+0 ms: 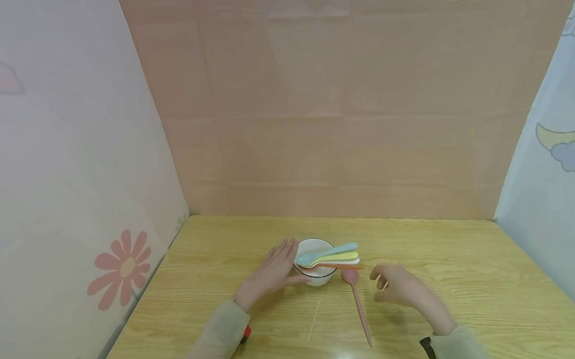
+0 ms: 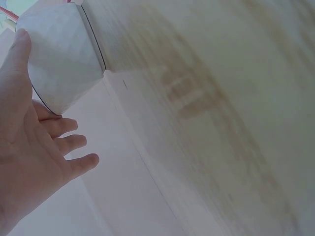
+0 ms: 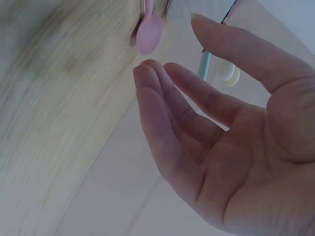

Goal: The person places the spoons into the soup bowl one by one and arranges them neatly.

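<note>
A white bowl [image 1: 319,281] with a dark rim stands on the table. My left hand [image 1: 270,274] holds its left side, thumb at the near side and fingers along the far side. Across the bowl lie a light blue spoon [image 1: 339,249], a yellow spoon [image 1: 347,256], a white spoon [image 1: 355,261] and an orange-handled spoon [image 1: 346,266], their handles sticking out to the right. Just right of the bowl, a pink spoon [image 1: 360,310] lies on the table, handle toward me. Beside it my right hand [image 1: 400,285] hovers with loosely bent fingers, nothing in them; the right wrist view shows its bare palm [image 3: 246,167].
The wooden table [image 1: 496,298] ends at a brown back panel [image 1: 338,115]. A pale flower-patterned panel [image 1: 67,178] closes the left side, and another with a moon [image 1: 571,126] the right. A small red and black item [image 1: 247,332] shows by the left sleeve.
</note>
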A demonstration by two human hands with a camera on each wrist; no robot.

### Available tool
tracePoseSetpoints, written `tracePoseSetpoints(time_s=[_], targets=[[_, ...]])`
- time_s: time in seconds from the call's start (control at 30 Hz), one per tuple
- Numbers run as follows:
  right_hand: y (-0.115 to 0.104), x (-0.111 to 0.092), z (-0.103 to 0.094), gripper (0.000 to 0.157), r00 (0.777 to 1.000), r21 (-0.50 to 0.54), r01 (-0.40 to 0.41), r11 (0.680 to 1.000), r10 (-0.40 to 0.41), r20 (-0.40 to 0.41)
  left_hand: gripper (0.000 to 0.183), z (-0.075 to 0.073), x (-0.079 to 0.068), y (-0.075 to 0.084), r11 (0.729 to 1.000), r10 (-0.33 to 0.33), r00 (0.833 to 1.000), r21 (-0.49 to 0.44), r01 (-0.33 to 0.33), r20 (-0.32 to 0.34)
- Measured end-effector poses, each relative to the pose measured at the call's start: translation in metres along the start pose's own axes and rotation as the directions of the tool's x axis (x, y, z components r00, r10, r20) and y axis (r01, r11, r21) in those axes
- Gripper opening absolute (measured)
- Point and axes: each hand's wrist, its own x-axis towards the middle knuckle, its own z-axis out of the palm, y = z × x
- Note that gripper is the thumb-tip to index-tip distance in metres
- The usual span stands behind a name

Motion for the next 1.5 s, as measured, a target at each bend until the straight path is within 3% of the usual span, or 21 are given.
tracePoseSetpoints(time_s=[0.67,0.93,1.2,1.5], targets=[[-0.007,-0.006,0.039,0.044,1.000,0.102,0.010,0.995,-0.010,0.003,0.097,-0.003,-0.001,-0.001,1.000,-0.009,1.000,-0.028,0.009,-0.002],[-0.008,-0.006,0.050,0.034,1.000,0.173,0.024,0.985,-0.027,0.010,0.098,-0.005,-0.001,-0.001,1.000,-0.015,1.000,-0.022,0.016,0.008],[-0.007,-0.005,0.061,0.032,0.997,0.150,-0.024,0.988,0.034,-0.064,0.098,-0.004,0.001,0.000,1.000,-0.019,1.000,-0.025,0.019,0.015],[-0.009,-0.003,0.064,0.025,0.989,0.150,-0.110,0.983,0.123,-0.079,0.098,-0.002,0.002,0.001,0.999,-0.009,1.000,-0.032,0.009,0.012]])
